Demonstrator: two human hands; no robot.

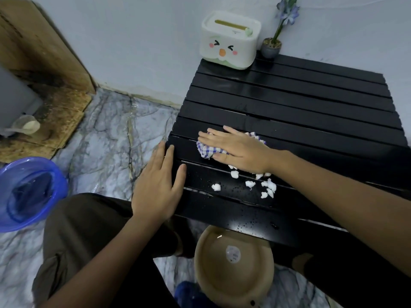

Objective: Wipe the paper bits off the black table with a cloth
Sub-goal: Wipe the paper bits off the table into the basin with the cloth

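The black slatted table (300, 103) fills the right half of the view. My right hand (238, 150) lies flat, fingers straight, pressing a blue-and-white checked cloth (205, 151) onto the table near its left front part. Several white paper bits (251, 184) lie in a cluster on the wet slats just in front of that hand, some touching its edge. My left hand (159, 187) rests open on the table's left edge, fingers straight on the slats.
A tan basin (233, 283) stands on the floor under the table's front edge. A blue basin (26, 192) with water sits at the left. A white tissue box (230, 40) and a small potted flower (272, 46) stand at the table's back.
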